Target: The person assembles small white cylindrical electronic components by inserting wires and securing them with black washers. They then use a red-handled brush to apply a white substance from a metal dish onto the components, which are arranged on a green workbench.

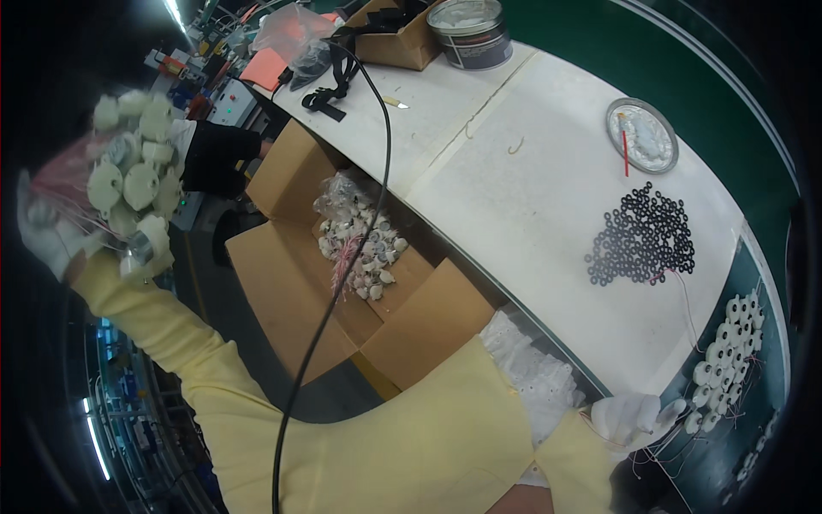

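Aloft, left of the open cardboard box [287,291], a gloved left hand [50,236] holds a bunch of round white parts [133,178], while right of the box appear a gloved right hand [632,420], its fingers' hold unclear, and, beyond, black rings [646,236] on the tabletop [514,197].

One fisheye camera, the left of a head-worn pair, is looking down from above the wearer's yellow top [411,437] at close range. It is facing the white worktable [505,214], whose near edge is running diagonally, and an open cardboard box [287,291] beside it. The left hand [47,236] is showing near the left rim, the right hand [634,420] at lower right.
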